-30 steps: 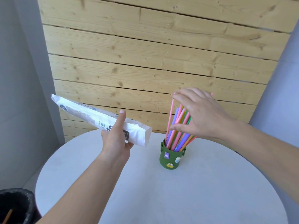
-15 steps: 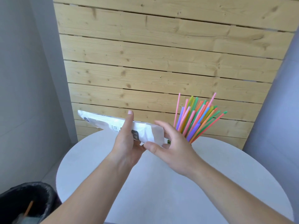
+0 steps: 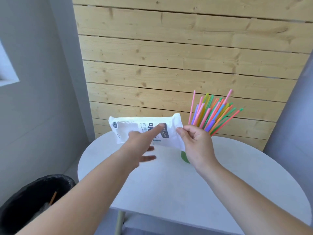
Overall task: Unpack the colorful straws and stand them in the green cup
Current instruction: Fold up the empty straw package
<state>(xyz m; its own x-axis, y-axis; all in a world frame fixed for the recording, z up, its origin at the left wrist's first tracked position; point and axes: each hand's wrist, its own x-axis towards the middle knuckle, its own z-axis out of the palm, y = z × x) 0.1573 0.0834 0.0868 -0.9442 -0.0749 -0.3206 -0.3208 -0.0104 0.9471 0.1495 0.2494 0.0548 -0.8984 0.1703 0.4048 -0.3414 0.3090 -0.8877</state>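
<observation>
near the far edge of the round white table [image 3: 169, 187] stands the green cup [image 3: 185, 158], mostly hidden behind the right hand [image 3: 197, 145], with only a green patch of it showing. the bundle of colourful plastic straws [image 3: 211, 116] rises from it and fans out toward the right, in front of the pale wooden plank wall [image 3: 169, 65]. above the table, both hands hold the flat white paper straw wrapper with dark print [image 3: 145, 131]. the right hand pinches its right end between thumb and curled fingers. the left hand [image 3: 140, 146] is blurred: its thumb lies on the printed face, two fingers show straight below the lower edge, and whether it truly grips i cannot tell. beyond the table's near left edge sits a black lined bin [image 3: 33, 200].
</observation>
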